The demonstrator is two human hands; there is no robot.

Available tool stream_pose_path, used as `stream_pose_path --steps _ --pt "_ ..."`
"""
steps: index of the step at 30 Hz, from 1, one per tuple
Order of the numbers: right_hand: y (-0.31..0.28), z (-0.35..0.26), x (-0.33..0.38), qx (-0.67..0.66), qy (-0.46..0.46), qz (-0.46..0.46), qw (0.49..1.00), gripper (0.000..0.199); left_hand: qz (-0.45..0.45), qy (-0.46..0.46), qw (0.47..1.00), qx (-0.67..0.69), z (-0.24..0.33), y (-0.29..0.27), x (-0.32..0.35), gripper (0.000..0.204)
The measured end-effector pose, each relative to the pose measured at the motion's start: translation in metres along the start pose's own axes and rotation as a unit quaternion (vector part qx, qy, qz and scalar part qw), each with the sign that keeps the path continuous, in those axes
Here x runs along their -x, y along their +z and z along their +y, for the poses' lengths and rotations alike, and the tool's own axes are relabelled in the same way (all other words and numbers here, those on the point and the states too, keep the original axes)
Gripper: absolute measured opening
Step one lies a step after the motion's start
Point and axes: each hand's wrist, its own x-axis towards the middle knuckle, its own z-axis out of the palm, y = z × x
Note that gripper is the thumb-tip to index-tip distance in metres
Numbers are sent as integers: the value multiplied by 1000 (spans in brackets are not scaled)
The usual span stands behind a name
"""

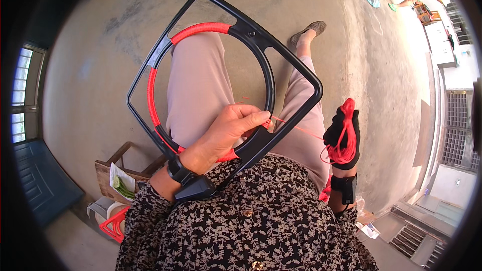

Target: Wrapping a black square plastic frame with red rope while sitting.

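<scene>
A black frame (295, 63) with four curved outer sides and a round inner ring lies across my lap and thighs. Red cord is wound tightly round parts of the ring, such as the red wrapping (152, 98) along its left side. My left hand (232, 128) is closed on the ring at its lower right, thumb pressed where a short red winding starts. From there a taut red strand runs right to my right hand (335, 130), which wears a black glove. That hand is closed round a looped bundle of red cord (343, 151), held apart from the frame.
To my left stands a wooden stool (111, 174) bearing green vegetables (122, 185) on white paper, beside a red plastic basket (114, 225). A blue door panel (45, 180) is at far left. Household items and a white cabinet (441, 42) line the right wall.
</scene>
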Motion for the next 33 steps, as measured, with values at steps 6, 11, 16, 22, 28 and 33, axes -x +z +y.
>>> stream_pose_path --steps 6,11,16,22,28,33 --pt "-28 4 -12 29 91 -51 994 45 33 76 995 -47 -4 1 -6 11" --pt "45 31 -36 290 71 -128 946 34 31 80 994 -65 -5 -3 -4 8" --pt "91 32 -57 129 76 -157 976 14 21 90 993 -68 3 6 3 9" --pt "113 28 -87 335 144 -254 896 31 85 94 988 -88 5 16 3 17" --pt "116 39 -94 452 -329 -496 664 33 111 137 981 -83 4 24 3 23" --pt "94 51 -83 387 -120 -441 801 34 93 118 988 -28 -3 21 3 24"
